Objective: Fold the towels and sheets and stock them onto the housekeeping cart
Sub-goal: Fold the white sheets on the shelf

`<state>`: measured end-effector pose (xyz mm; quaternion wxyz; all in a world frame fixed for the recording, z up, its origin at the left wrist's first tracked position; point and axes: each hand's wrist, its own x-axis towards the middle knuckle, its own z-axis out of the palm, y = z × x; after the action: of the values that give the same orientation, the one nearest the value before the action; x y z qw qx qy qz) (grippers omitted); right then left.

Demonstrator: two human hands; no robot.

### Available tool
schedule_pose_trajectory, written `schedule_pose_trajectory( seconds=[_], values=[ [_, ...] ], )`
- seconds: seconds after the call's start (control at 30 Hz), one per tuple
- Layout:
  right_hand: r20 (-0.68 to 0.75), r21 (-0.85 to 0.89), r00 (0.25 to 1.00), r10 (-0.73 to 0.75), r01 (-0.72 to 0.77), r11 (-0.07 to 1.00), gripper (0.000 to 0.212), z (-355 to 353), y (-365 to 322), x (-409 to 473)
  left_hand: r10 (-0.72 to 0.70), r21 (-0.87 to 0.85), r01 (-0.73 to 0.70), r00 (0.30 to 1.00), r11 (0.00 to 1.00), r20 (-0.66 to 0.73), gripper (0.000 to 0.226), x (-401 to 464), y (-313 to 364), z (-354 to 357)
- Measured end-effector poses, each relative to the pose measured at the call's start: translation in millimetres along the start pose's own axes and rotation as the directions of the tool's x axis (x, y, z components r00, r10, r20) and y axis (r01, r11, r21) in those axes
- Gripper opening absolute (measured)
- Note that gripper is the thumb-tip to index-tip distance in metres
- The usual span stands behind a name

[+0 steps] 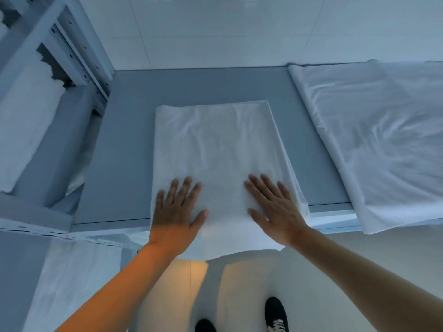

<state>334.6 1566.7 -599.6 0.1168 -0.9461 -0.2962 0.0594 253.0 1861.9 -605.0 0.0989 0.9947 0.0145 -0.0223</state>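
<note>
Currently, head view: left hand (176, 212) and right hand (273, 209) lie flat, fingers straight, pressing the near end of a folded white sheet (215, 149) on the grey surface (129, 140). Smoothing step; probably another fold next. Shelving (31, 111) at left holds white linen; unfolded sheet (383, 140) lies right.

Grey table (124, 144), folded white sheet (215, 144) at centre overhanging front edge, 2nd white sheet (374, 140) spread at right
</note>
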Motion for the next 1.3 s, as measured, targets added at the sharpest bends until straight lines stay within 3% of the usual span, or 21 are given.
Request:
schedule_pose_trajectory(
  seconds=[0.2, 0.33, 0.4, 0.67, 0.9, 1.07, 1.2, 1.3],
  values=[
    [-0.001, -0.036, 1.000, -0.027, 0.027, 0.999, 0.094, -1, 0, -29, 0.111, 0.058, -0.108, 0.992, 0.992, -0.052, 0.083, -25, 1, 3],
    [0.121, -0.106, 0.985, -0.126, 0.139, 0.985, 0.132, -15, 4, 17, 0.178, 0.105, -0.185, 0.981, 0.977, 0.074, 0.116, 6, -8, -6],
    [0.131, -0.101, 0.977, -0.167, 0.181, 0.978, 0.139, -9, 0, 27, 0.179, 0.102, -0.188, 0.980, 0.977, 0.089, 0.125, 12, -10, -2],
    [-0.007, -0.118, 0.990, -0.142, 0.141, 0.983, 0.121, 16, -6, -4, 0.206, 0.129, -0.203, 0.978, 0.971, -0.013, 0.113, -12, -3, 8],
    [0.042, -0.129, 0.982, -0.185, 0.189, 0.973, 0.129, 5, 8, 11, 0.190, 0.213, -0.177, 0.981, 0.961, -0.040, 0.118, -9, 2, 8],
    [0.039, -0.219, 0.970, -0.242, 0.244, 0.945, 0.114, 3, 2, -1, 0.219, 0.284, -0.187, 0.972, 0.940, -0.085, 0.110, -17, 9, 5],
    [0.036, -0.261, 0.967, -0.251, 0.251, 0.932, 0.110, -5, -11, -15, 0.233, 0.303, -0.213, 0.972, 0.929, -0.030, 0.100, -25, 16, -12],
    [0.040, -0.258, 0.967, -0.250, 0.252, 0.933, 0.098, -24, -20, -20, 0.236, 0.288, -0.239, 0.971, 0.927, 0.044, 0.078, -28, 16, -39]
  ],
)
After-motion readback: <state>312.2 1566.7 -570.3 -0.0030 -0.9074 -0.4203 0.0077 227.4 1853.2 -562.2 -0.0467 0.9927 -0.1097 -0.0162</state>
